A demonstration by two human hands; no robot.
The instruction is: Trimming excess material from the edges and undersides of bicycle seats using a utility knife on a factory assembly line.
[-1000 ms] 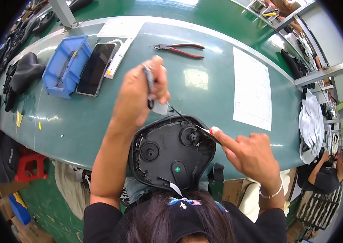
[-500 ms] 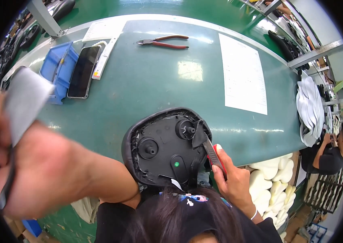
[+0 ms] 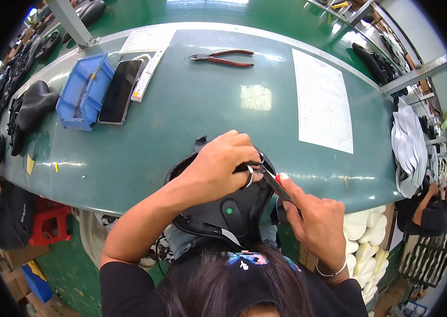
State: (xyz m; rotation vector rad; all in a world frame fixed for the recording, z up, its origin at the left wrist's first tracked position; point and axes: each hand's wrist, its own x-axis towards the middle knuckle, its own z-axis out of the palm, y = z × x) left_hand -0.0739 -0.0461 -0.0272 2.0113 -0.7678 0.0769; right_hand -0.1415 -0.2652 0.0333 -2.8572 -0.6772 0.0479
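A black bicycle saddle (image 3: 215, 211) lies upside down against my body at the table's near edge, its hollow underside with a small green sticker facing up. My left hand (image 3: 226, 161) is closed over its far part, pinching a dark strip of cover material (image 3: 244, 168) by the right rim. A silvery curved band shows at those fingers; I cannot tell whether it is a ring or part of the strip. My right hand (image 3: 313, 224) grips a red utility knife (image 3: 279, 179), its blade pointing up-left and meeting the strip beside the left fingertips.
On the green table (image 3: 181, 105) lie red-handled cutting pliers (image 3: 223, 57), a printed sheet (image 3: 324, 103), a phone (image 3: 120, 92) and a blue bin (image 3: 83, 92). Another saddle (image 3: 36, 108) sits left. White covers (image 3: 408, 148) and cream foam pads (image 3: 363, 232) are at right. Co-workers (image 3: 7, 211) sit on both sides.
My left hand came from the far left, where it held a pale-backed strip, onto the saddle. The knife stays near the right rim. The whole view shifted slightly.
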